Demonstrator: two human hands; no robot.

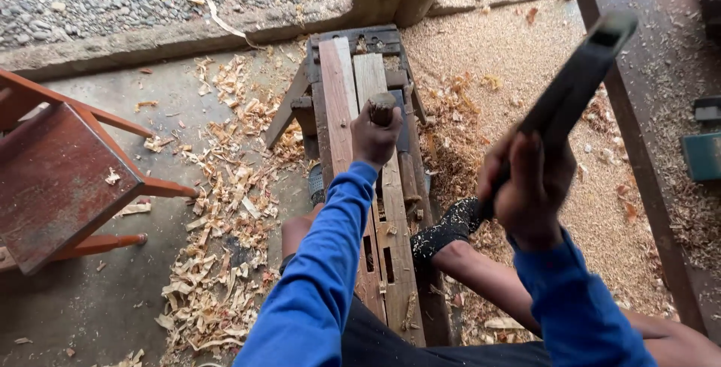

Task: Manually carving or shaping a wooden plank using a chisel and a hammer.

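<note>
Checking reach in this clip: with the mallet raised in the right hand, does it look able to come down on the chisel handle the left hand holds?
Probably yes. The right hand holds the dark mallet raised, nothing lies between, and the chisel handle pokes out above the left hand.

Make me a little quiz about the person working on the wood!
1. True or false: the right hand holds a raised dark mallet.
2. What does the left hand grip? A) a chisel handle B) a saw C) a brush
3. What covers the floor beside the wooden bench?

Key: 1 true. 2 A. 3 wood shavings and sawdust.
</note>
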